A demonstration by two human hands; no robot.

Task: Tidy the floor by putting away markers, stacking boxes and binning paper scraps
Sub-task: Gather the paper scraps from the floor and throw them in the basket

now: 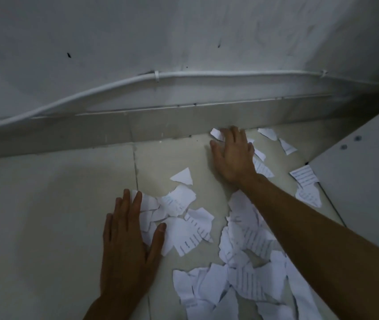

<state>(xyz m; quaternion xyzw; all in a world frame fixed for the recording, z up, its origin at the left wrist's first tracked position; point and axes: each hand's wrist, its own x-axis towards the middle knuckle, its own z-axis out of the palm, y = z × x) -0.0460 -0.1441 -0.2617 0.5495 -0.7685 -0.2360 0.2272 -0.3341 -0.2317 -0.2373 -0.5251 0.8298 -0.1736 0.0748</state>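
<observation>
my right hand [232, 155], flat and unclenched, presses scraps [241, 245] at the skirting [160, 125], my left hand [128, 241] lies flat on the near ones; the litter lies between them, trailing toward me.

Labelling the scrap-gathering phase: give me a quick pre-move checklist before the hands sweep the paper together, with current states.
1. Left hand flat on the floor tiles, fingers spread at the edge of the near paper scraps: ok.
2. Right hand reached out to the scraps by the skirting, open, palm down: ok.
3. Either hand already gripping paper: no, both lie flat: ok.
4. All scraps inside the sweep: not ok, some lie beyond the right hand near the white panel, such as the printed scrap.
5. Bin within reach: cannot tell, none in view.
6. Markers or boxes in the way: ok, none seen here.
</observation>
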